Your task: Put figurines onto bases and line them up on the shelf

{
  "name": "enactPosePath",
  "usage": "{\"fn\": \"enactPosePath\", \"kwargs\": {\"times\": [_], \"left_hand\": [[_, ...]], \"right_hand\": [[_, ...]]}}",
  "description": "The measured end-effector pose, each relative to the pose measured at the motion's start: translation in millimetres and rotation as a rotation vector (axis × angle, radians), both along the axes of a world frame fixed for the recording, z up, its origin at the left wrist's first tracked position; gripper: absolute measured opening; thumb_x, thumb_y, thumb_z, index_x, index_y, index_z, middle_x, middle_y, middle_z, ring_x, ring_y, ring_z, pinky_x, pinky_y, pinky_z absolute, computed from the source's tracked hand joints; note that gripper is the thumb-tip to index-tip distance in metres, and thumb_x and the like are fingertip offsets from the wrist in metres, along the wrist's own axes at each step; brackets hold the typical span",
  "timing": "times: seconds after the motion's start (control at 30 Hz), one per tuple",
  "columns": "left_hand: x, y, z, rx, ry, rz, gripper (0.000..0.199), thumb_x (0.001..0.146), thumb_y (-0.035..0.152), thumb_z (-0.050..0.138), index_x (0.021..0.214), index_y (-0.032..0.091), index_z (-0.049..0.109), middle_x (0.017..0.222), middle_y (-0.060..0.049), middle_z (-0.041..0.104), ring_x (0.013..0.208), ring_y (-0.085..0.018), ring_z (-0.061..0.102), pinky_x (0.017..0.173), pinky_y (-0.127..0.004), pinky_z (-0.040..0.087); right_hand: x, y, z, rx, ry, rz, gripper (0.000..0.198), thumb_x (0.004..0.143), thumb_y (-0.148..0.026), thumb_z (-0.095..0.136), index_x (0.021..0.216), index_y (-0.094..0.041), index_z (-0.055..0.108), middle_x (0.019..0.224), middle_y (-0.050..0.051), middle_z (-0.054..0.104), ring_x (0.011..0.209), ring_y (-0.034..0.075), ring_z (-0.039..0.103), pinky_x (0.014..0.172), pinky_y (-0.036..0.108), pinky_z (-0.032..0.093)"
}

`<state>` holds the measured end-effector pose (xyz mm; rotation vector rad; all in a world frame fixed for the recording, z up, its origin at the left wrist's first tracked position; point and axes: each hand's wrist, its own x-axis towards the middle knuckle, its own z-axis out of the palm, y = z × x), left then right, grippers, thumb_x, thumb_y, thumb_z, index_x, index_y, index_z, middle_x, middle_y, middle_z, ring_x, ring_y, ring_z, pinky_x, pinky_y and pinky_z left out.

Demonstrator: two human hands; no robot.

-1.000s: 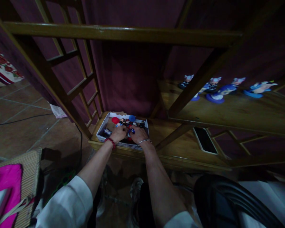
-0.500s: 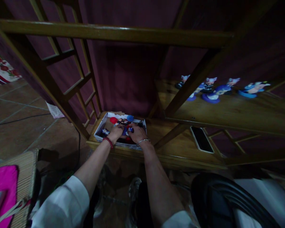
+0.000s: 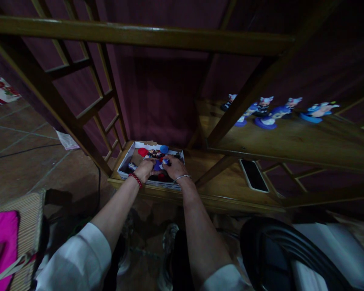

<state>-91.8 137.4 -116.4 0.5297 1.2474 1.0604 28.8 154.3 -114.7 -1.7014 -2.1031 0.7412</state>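
Head view: blue figurine (image 3: 159,165), in the grip of both left hand (image 3: 145,169) and right hand (image 3: 175,167), inside a box (image 3: 160,184) beside other figurines (image 3: 154,153). Box open-topped, near front edge of shelf (image 3: 197,161); bare wood to its right, then post (image 3: 216,171), phone (image 3: 254,175).

Support Surfaces and Items Placed on Them

Lower shelf (image 3: 218,182): brown wood, glossy finish. An open-topped box (image 3: 125,159) with white walls rests at its left end. A phone (image 3: 254,175) with a dark screen and pale edge lies flat toward the right end, well apart from the box.

Upper shelf (image 3: 291,141): wood, at right, above the lower shelf. It carries small figures (image 3: 318,112) on round bases, some purple, one light blue, others dark.

Floor (image 3: 15,125): brown tiles, pale joints. A thin black cable (image 3: 24,149) lies across it.

Seat (image 3: 32,226): ribbed, tan top, lower left. A bright pink item (image 3: 7,230) lies on it.
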Motion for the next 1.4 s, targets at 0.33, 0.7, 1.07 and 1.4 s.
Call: {"fn": "enactPosePath", "kwargs": {"times": [0.33, 0.7, 1.07, 1.4], "left_hand": [[-1, 2, -5.8, -0.006, 0.003, -0.009, 0.018, 0.073, 0.004, 0.039, 0.077, 0.01, 0.055, 0.067, -0.006, 0.06, 0.064, -0.012, 0.059, 0.069, -0.036, 0.052], [-1, 2, -4.3, 0.001, -0.096, 0.02, 0.015, 0.07, 0.002, 0.041, 0.074, 0.009, 0.054, 0.063, -0.006, 0.06, 0.059, -0.013, 0.059, 0.068, -0.036, 0.051], [-3, -4, 6.0, -0.007, -0.119, 0.016, 0.022, 0.073, 0.003, 0.039, 0.087, 0.007, 0.056, 0.066, -0.008, 0.062, 0.062, -0.016, 0.061, 0.065, -0.037, 0.052], [-9, -4, 7.8, -0.005, -0.143, 0.036, 0.017, 0.075, 0.007, 0.04, 0.082, 0.008, 0.055, 0.066, -0.008, 0.061, 0.064, -0.016, 0.061, 0.066, -0.037, 0.051]], "right_hand": [[1, 2, -1, 0.006, 0.034, -0.041, 0.029, 0.073, -0.026, 0.049, 0.101, -0.024, 0.055, 0.093, 0.001, 0.063, 0.083, 0.014, 0.057, 0.073, 0.023, 0.042], [4, 6, -7, 0.004, 0.108, -0.107, 0.028, 0.072, -0.031, 0.051, 0.098, -0.023, 0.057, 0.089, 0.004, 0.063, 0.082, 0.016, 0.057, 0.071, 0.027, 0.043], [2, 18, -32, -0.19, 0.516, -0.198, 0.021, 0.073, -0.023, 0.051, 0.093, -0.02, 0.057, 0.076, 0.0, 0.061, 0.059, 0.01, 0.057, 0.057, 0.024, 0.048], [-4, 12, -23, -0.244, 0.627, -0.185, 0.026, 0.074, -0.021, 0.048, 0.099, -0.021, 0.055, 0.072, -0.001, 0.059, 0.057, 0.009, 0.057, 0.053, 0.022, 0.048]]}}
